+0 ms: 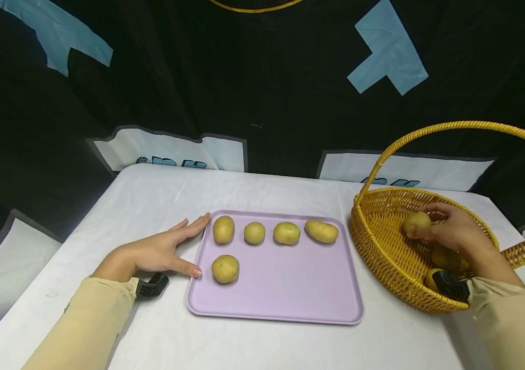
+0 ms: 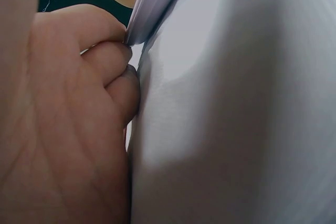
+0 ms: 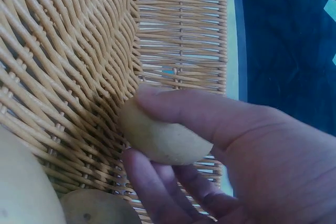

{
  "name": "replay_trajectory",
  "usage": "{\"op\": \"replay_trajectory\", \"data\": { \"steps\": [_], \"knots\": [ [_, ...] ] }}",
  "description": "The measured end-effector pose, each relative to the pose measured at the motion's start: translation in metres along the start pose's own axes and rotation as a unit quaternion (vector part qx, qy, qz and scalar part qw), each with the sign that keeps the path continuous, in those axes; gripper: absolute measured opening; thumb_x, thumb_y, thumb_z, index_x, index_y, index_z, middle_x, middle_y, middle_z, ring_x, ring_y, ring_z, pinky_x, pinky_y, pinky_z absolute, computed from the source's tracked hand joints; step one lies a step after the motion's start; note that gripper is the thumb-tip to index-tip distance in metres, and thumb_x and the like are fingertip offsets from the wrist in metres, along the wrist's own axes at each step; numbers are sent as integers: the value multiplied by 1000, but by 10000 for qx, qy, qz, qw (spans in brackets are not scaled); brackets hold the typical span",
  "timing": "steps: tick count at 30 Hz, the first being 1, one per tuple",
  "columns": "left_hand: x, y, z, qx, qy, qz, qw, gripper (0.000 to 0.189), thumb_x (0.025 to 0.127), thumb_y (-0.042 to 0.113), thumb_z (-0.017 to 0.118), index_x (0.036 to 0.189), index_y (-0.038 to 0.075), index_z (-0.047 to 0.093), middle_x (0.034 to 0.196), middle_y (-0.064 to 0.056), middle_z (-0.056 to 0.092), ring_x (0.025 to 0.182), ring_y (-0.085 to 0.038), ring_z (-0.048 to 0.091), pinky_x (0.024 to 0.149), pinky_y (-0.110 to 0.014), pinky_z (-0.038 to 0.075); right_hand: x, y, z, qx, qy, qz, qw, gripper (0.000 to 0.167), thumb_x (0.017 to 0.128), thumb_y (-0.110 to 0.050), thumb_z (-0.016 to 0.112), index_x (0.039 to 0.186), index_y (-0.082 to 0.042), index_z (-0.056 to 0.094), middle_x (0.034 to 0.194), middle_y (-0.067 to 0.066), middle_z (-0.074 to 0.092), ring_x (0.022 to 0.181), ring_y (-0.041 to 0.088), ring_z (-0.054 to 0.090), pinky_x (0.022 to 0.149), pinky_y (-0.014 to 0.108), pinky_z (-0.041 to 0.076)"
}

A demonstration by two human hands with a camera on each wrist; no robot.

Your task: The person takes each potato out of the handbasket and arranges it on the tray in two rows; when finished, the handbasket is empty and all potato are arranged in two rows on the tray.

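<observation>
Inside the wicker basket [image 1: 382,246], my right hand [image 1: 458,231] grips a potato [image 1: 417,224] between thumb and fingers. The right wrist view shows that potato [image 3: 163,135] held against the woven wall, with other potatoes [image 3: 100,208] below it. My left hand [image 1: 160,252] lies spread at the left edge of the lilac tray [image 1: 285,293], fingertips touching its rim. Along the tray's far side stand a row of several potatoes [image 1: 287,233]. One more potato [image 1: 225,269] sits nearer, at the left. The left wrist view shows the fingers [image 2: 105,61] against the tray's edge.
A tall arched handle [image 1: 466,125] rises over the basket on the table's right. White cloth covers the table [image 1: 160,324]. Behind it hangs a black curtain [image 1: 243,77] with pale blue shapes. More potatoes [image 1: 445,257] lie in the basket under my right wrist.
</observation>
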State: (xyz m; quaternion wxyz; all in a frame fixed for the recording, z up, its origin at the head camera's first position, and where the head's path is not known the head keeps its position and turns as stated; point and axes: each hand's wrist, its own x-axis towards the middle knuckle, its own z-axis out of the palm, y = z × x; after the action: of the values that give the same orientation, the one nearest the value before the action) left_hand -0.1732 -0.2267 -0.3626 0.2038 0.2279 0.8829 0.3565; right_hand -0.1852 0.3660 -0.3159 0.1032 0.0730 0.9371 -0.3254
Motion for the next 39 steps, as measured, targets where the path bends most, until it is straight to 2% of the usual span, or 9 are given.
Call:
{"op": "replay_trajectory", "data": {
  "steps": [7,15,21,28,30,32,35,39],
  "knots": [
    [0,1,0,10,15,-8,10000,118,74,44,89,163,22,16,169,-1,7,150,-44,-9,110,-74,-2,-1,-8,-3,-47,114,-281,9995,83,81,-40,85,142,1,46,141,35,42,109,42,50,75,37,46],
    [0,1,1,92,5,13,10000,118,74,45,88,163,21,16,169,-1,8,150,-45,-8,110,-74,-1,-9,-25,-12,-164,-86,-279,9994,89,82,-43,83,147,1,41,144,37,37,114,46,45,81,44,46],
    [-1,2,1,6,16,-53,10000,119,73,44,89,163,23,15,169,-1,7,150,-44,-10,109,-74,-2,-21,-46,-14,-96,162,-290,9994,91,82,-45,83,147,1,40,141,36,40,112,45,47,79,42,49],
    [-2,2,0,-1,9,-60,10000,119,73,44,89,164,23,15,169,0,7,150,-44,-10,110,-74,-2,-42,-80,-5,99,381,-590,9975,89,82,-52,81,147,-5,43,139,31,48,119,45,48,89,55,47],
    [-1,2,0,25,2,-28,10000,118,73,44,89,164,23,15,169,0,7,150,-44,-9,110,-74,-2,-48,-89,-1,205,447,-733,9961,86,82,-50,81,146,-6,44,138,28,50,121,44,50,88,48,50],
    [0,1,0,48,3,-1,10000,118,74,44,89,164,22,15,169,0,7,150,-44,-9,110,-74,-2,-53,-98,4,328,506,-863,9944,82,82,-47,83,145,-7,47,137,25,52,121,42,52,83,36,52],
    [0,1,0,53,-11,12,10000,118,74,44,88,164,22,15,169,0,7,150,-44,-9,110,-74,-2,-60,-111,13,504,577,-1001,9920,78,81,-43,85,142,-9,50,137,20,52,121,40,53,76,22,50],
    [0,1,0,42,-12,-8,10000,118,74,44,89,164,23,15,169,0,7,150,-44,-9,110,-74,-2,-70,-126,27,634,647,-1141,9893,77,77,-41,88,138,-9,54,133,17,54,119,37,54,76,22,51]
  ]
}}
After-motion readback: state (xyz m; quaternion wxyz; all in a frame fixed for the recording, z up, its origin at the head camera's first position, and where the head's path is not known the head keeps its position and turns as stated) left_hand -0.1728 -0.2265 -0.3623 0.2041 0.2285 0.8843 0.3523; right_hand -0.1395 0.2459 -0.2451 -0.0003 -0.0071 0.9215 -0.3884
